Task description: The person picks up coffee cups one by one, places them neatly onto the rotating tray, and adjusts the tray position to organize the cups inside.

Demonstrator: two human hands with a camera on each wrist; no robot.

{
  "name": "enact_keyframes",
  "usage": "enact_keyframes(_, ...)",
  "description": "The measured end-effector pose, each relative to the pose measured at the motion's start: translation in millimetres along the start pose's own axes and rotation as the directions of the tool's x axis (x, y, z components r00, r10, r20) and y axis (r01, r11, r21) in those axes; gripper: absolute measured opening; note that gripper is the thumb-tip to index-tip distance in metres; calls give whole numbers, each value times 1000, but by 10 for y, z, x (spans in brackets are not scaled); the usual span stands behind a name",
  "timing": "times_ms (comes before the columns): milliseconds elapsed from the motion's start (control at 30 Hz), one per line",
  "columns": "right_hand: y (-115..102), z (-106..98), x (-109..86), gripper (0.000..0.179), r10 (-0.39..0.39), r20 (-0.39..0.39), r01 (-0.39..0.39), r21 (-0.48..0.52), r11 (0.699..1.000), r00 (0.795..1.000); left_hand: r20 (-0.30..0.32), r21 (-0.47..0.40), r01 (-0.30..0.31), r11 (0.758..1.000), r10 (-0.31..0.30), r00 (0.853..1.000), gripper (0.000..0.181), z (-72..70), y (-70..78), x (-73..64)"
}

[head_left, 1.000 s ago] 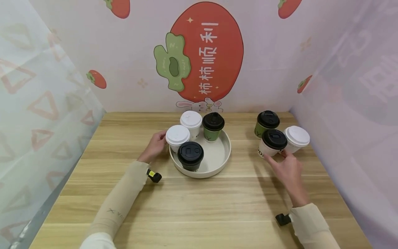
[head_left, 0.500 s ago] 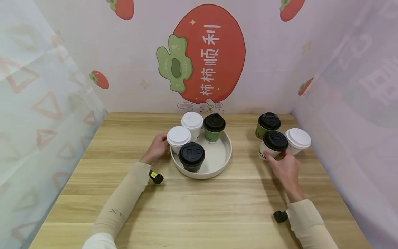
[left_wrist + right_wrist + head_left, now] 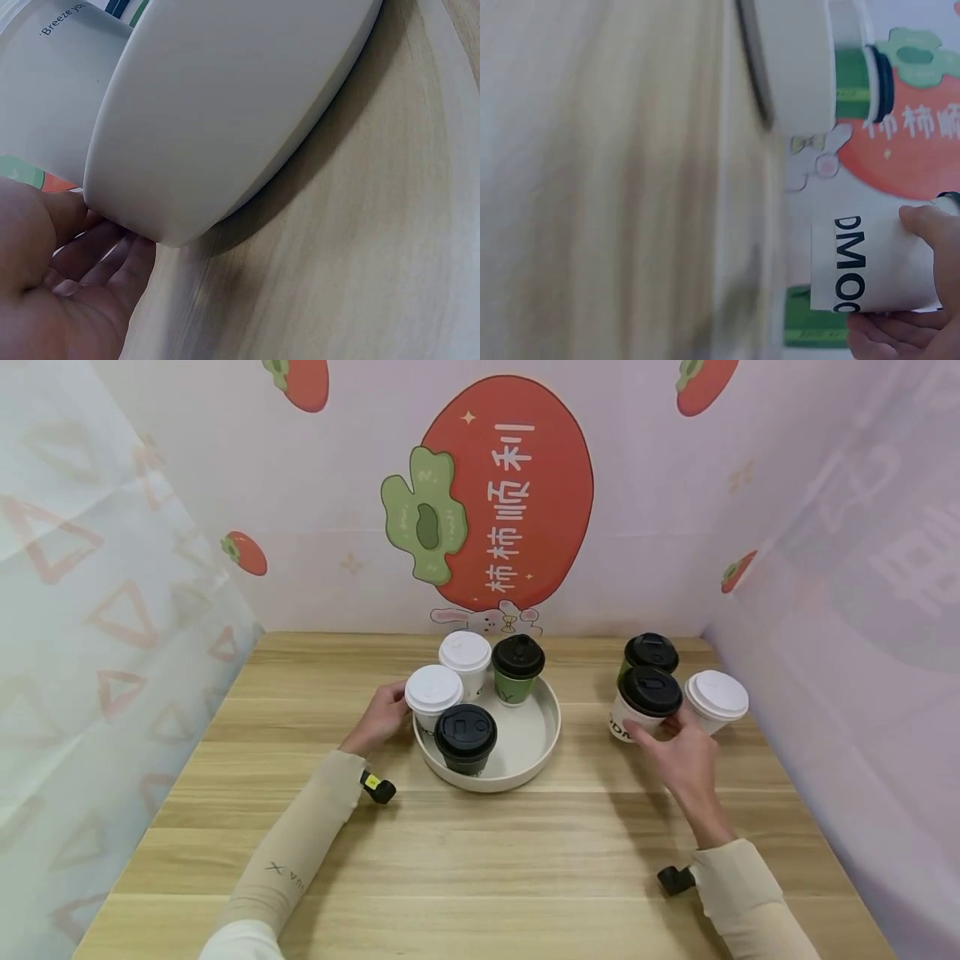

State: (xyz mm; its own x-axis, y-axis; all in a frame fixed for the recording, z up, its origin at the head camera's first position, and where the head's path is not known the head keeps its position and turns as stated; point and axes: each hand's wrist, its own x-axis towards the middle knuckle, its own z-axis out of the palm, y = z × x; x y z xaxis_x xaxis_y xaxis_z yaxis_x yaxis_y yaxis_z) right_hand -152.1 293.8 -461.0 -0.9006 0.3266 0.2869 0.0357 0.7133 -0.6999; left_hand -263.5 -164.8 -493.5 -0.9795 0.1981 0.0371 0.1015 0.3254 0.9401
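Note:
My right hand grips a white paper cup with a black lid and dark lettering. In the right wrist view its base is clear of the wood. A round cream tray stands mid-table, holding two white-lidded white cups, a green cup with a black lid, and a dark cup with a black lid. At the tray's left rim is my left hand; the left wrist view shows its thumb and fingers holding the edge, fingertips partly hidden.
Behind the held cup stands a green cup with a black lid. A white cup with a white lid stands to its right. Printed cloth walls border the wooden table at the back and both sides.
The right hand has taken hold of the black-lidded white cup, lifted it slightly and moved it a little left. The left hand keeps its place at the tray; the head view has shifted slightly.

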Motion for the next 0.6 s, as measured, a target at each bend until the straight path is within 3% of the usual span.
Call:
enact_keyframes(300, -543, 65, -43, 57, -127, 143, 104, 163, 981, 981, -2, -6, 16, 1000, -16, 1000, 32, -2, -31, 2)
enact_keyframes(600, -890, 350, -45, 58, -253, 260, 174, 293, 940, 932, -2, -12, 29, 1000, -29, 1000, 33, 7, 6, -15)
